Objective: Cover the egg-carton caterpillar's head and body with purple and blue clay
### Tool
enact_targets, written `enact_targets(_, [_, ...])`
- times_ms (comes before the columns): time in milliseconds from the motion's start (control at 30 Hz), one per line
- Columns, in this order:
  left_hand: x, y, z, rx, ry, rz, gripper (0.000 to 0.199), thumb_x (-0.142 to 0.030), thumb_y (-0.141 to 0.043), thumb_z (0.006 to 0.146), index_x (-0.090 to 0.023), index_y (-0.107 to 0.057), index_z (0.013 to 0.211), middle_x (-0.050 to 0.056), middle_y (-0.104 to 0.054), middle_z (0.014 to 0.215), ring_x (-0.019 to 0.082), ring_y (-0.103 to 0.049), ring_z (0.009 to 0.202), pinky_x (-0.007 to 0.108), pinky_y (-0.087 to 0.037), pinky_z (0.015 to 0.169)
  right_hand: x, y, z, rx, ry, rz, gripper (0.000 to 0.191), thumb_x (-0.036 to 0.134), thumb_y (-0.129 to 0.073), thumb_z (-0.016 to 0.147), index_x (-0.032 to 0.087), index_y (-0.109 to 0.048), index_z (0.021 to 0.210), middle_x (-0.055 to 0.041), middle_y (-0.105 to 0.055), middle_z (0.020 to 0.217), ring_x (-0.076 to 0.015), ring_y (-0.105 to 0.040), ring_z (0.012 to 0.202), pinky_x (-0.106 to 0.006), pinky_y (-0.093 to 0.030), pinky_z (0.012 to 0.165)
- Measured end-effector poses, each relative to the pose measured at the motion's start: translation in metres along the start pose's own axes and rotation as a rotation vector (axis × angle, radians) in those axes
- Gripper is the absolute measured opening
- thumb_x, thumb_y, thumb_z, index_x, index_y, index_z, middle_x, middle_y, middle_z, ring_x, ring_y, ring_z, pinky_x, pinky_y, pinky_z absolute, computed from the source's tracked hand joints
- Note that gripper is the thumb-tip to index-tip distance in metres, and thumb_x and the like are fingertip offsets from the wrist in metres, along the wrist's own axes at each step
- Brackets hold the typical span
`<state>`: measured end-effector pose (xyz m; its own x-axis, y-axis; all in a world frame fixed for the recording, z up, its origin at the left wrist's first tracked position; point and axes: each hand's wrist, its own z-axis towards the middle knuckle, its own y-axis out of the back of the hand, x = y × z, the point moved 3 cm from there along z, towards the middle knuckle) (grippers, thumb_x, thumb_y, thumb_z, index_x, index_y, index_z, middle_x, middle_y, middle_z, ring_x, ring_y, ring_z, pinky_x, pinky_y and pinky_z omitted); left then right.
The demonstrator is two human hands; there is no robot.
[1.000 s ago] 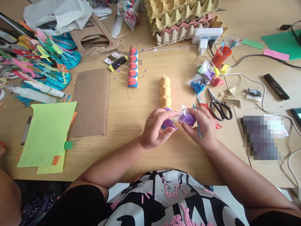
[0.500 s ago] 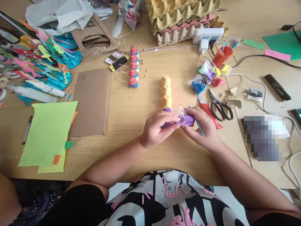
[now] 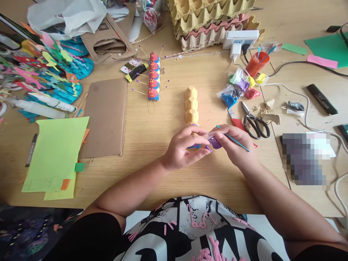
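Observation:
My right hand is closed around a small clear bag of purple clay. A thin blue stick tool is also tucked in its fingers, slanting across the hand. My left hand meets the bag from the other side, with a small bit of purple clay at its thumb tip. Behind the left fingers lies a yellow egg-carton strip, its near end coloured purple and blue and partly hidden. Farther left stands a red and blue painted carton caterpillar with purple-tipped sticks at its sides.
Black-handled scissors and a red-handled cutter lie right of my hands. Beyond them are bagged clays, a red cup and a power strip. Cardboard and green paper lie left; egg trays are stacked behind.
My left thumb has moved away from the bag with a bit of purple clay on it. The right hand has turned, and the blue stick now lies flatter across it.

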<state>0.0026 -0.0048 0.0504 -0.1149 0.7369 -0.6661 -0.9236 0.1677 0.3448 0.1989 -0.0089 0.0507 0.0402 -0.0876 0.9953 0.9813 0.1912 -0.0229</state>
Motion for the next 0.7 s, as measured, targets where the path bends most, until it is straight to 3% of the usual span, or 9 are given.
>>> enact_targets(267, [-0.002,-0.005,0.003,0.04,-0.044,0.073,0.032,-0.043,-0.085,0.087,-0.022,-0.077,0.109,0.007,-0.082,0.107,0.02,-0.078,0.1,0.04,-0.062,0.102,0.011,0.002,0.001,0.038,0.2,-0.301,0.02,0.033,-0.066,0.103,0.024,-0.074,0.088,-0.0033,-0.074,0.08,-0.0178,-0.066,0.072,-0.036,-0.054,0.072])
enact_targets(367, [0.001,-0.005,0.002,0.038,0.031,0.053,0.034,-0.045,-0.084,0.088,-0.022,-0.077,0.112,0.007,-0.081,0.107,0.019,-0.076,0.097,0.039,-0.062,0.098,0.013,0.01,0.005,0.035,0.246,-0.499,0.023,0.031,-0.06,0.105,0.024,-0.07,0.086,-0.0032,-0.071,0.078,-0.0199,-0.066,0.075,-0.039,-0.053,0.078])
enact_targets(467, [0.012,0.0,0.0,-0.139,0.217,0.024,0.023,-0.038,-0.074,0.097,-0.023,-0.076,0.114,0.008,-0.077,0.111,0.015,-0.072,0.093,0.029,-0.059,0.078,0.01,0.027,0.012,-0.039,0.264,-0.836,0.018,0.029,-0.062,0.103,0.023,-0.072,0.089,-0.0074,-0.075,0.087,-0.0246,-0.069,0.084,-0.041,-0.053,0.081])
enact_targets(567, [0.026,0.008,-0.005,-0.327,0.333,0.019,0.016,-0.037,-0.073,0.098,-0.023,-0.077,0.103,0.005,-0.073,0.1,0.014,-0.066,0.091,0.027,-0.053,0.076,-0.003,0.042,0.021,0.004,0.24,-1.052,0.013,0.027,-0.064,0.098,0.021,-0.075,0.095,-0.0105,-0.077,0.094,-0.0277,-0.07,0.086,-0.041,-0.053,0.077])
enact_targets(700, [0.041,0.012,-0.007,-0.381,0.462,-0.08,0.017,-0.04,-0.074,0.097,-0.023,-0.078,0.098,0.005,-0.072,0.097,0.014,-0.063,0.089,0.027,-0.049,0.077,-0.015,0.052,0.026,-0.124,0.276,-1.222,0.027,0.031,-0.068,0.096,0.019,-0.077,0.119,-0.0169,-0.078,0.117,-0.0365,-0.073,0.103,-0.051,-0.056,0.089])
